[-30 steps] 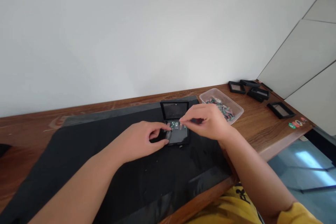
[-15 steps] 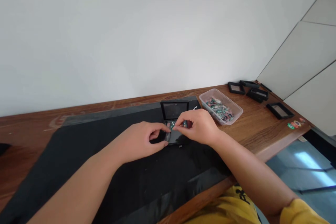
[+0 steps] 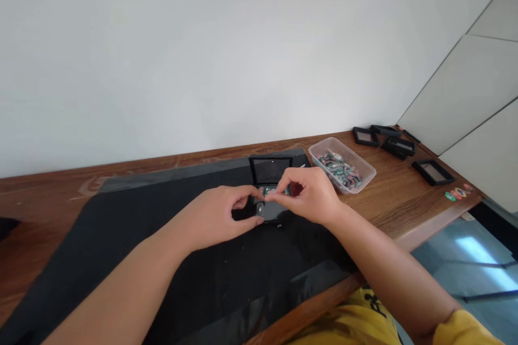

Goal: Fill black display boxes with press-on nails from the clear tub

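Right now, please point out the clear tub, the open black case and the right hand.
clear tub (image 3: 366, 170), head view, right rim.
open black case (image 3: 270, 170), head view, raised lid.
right hand (image 3: 311, 197), head view, back of hand.

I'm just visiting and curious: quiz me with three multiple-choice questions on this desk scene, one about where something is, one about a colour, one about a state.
1. Where is the clear tub of small pieces?
A. right of the hands
B. left of the hands
C. on the floor

2. What colour is the mat?
A. white
B. black
C. red

3. The small case under the hands is:
A. shut
B. upside down
C. open, lid up

Answers:
1 A: it sits on the wood beyond the right hand.
2 B: the mat is black.
3 C: its lid stands behind the left hand and the right hand.
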A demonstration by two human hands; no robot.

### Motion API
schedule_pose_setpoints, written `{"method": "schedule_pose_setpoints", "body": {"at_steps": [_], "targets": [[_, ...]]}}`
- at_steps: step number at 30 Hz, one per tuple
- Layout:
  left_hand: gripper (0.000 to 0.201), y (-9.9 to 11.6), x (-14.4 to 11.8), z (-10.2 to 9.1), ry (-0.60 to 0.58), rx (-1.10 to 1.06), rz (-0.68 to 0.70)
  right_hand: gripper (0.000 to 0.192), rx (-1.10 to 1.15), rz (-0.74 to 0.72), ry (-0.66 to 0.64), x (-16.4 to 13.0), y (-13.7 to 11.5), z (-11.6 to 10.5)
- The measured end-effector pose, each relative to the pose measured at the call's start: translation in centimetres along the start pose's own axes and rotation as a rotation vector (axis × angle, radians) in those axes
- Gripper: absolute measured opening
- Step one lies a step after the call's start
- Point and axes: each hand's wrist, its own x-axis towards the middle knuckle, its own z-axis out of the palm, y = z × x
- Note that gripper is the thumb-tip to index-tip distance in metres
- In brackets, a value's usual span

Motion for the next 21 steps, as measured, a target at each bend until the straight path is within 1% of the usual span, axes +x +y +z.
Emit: {"method": "schedule_pose_setpoints", "body": {"at_steps": [4,7,10,13,15,21], "targets": [[0.041,0.1,-0.1,-0.1,0.048,-0.050,0.037,0.048,0.022,-0.015,0.022,0.0,0.1,0.1],[0.043,0.1,-0.1,-0.2,0.063,-0.138,0.060,0.052,0.019,-0.021,0.025,0.0,0.2,0.1],[0.047,0.4,0.0,0.0,0.095,-0.308,0.055,0.053,0.019,-0.030,0.021,0.0,0.2,0.2],[0.052,0.9,0.2,0.5,0.126,-0.519,0.000,0.053,0.034,-0.065,0.027,-0.1,0.2,0.1],[0.052,1.1,0.3,0.7,0.141,-0.613,-0.035,0.053,0.030,-0.084,0.026,-0.1,0.2,0.1],[0.051,1.8,0.6,0.6,0.081,-0.661,-0.065,0.045,-0.051,-0.116,-0.002,-0.1,0.2,0.1]]}}
